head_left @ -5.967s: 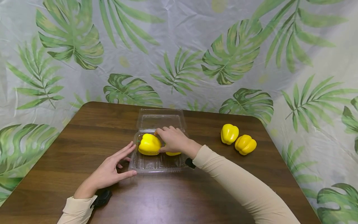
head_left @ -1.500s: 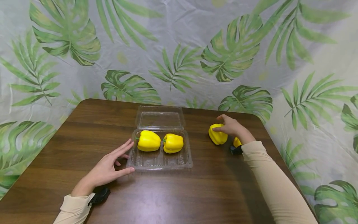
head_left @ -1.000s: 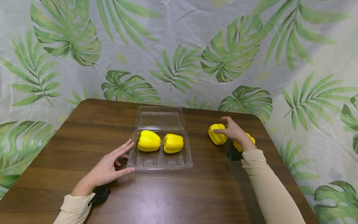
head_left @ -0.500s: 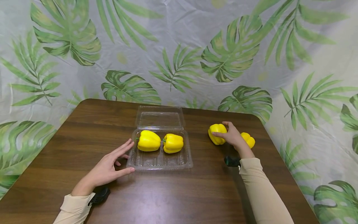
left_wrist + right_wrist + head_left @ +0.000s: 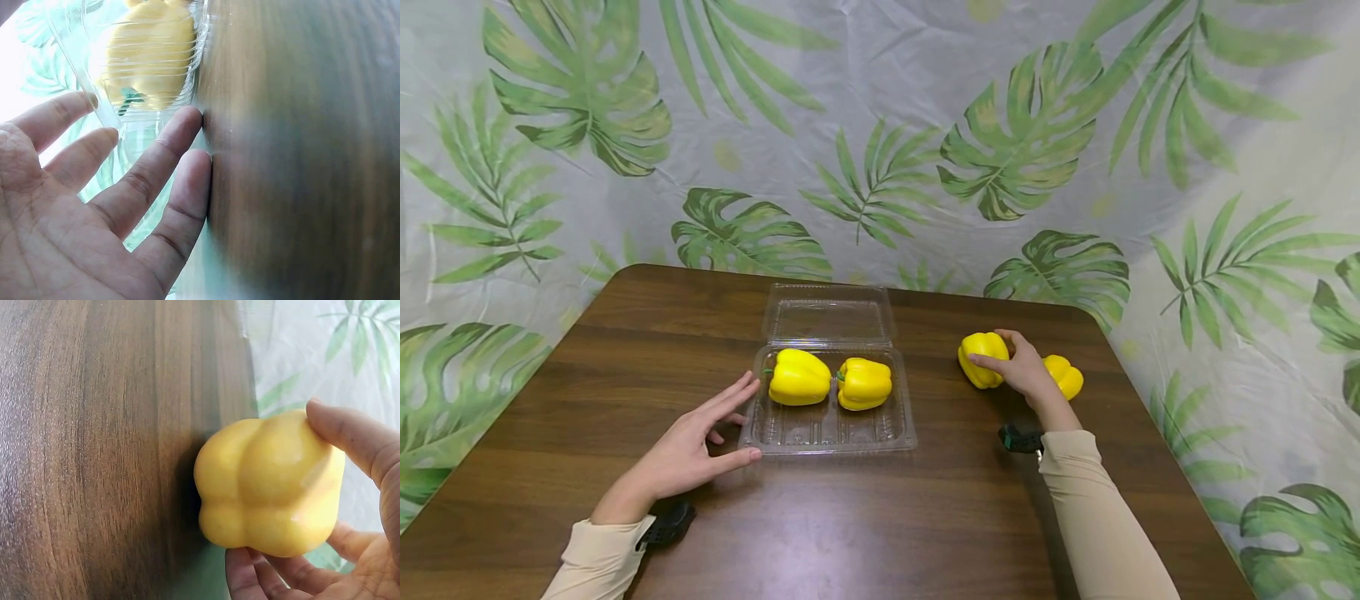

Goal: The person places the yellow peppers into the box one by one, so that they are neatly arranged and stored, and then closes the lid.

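My right hand grips a yellow bell pepper on the right side of the table. In the right wrist view the thumb lies on one side of that pepper and the fingers curl behind the other. Another yellow bell pepper lies just behind the hand, partly covered by it. In the middle, a clear plastic clamshell container stands with its lid folded back. Two yellow bell peppers lie side by side in it, a left one and a right one. My left hand, fingers spread, touches the container's left edge.
The brown wooden table has rounded far corners. Behind it hangs a pale curtain with green leaf prints. A black wrist device sits at my right wrist, a second device at the left.
My right hand left the pepper in the container and moved right to another pepper, which shifted left. Over the last second its wrist swung nearer and the fingers closed round that pepper. The left hand stayed.
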Available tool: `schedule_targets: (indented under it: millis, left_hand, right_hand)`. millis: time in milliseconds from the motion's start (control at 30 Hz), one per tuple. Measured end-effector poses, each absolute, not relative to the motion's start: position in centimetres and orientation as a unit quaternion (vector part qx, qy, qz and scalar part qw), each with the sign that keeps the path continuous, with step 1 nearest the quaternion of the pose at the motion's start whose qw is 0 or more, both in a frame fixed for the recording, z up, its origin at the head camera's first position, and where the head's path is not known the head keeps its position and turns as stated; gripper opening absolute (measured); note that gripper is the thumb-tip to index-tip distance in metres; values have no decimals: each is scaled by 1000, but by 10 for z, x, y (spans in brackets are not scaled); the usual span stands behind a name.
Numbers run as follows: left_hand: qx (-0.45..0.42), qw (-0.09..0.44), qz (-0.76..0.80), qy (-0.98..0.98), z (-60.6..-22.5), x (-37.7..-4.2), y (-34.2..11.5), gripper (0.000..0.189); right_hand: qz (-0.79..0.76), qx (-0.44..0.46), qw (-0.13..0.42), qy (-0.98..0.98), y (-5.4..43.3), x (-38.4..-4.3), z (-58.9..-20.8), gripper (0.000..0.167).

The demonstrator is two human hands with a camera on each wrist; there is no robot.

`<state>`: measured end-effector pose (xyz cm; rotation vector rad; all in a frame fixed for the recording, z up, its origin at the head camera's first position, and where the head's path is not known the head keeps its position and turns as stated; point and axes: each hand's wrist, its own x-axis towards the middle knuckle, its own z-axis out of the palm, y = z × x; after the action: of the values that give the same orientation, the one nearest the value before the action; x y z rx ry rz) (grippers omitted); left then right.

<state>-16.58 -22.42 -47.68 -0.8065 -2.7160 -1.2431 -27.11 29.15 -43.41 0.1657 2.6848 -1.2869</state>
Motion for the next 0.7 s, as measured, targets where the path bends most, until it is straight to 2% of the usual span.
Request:
schedule_targets:
  millis: [300,700]
  left_hand:
    - [-262,25,-401,-877,-477,-166,-224,88]
    - [-261,23,-402,-877,-477,-167,-225,87]
  right_hand:
    - [-425,42,76,901,292,-270,-430,99]
    - [-412,-13,78,908,278,-264,-405,97]
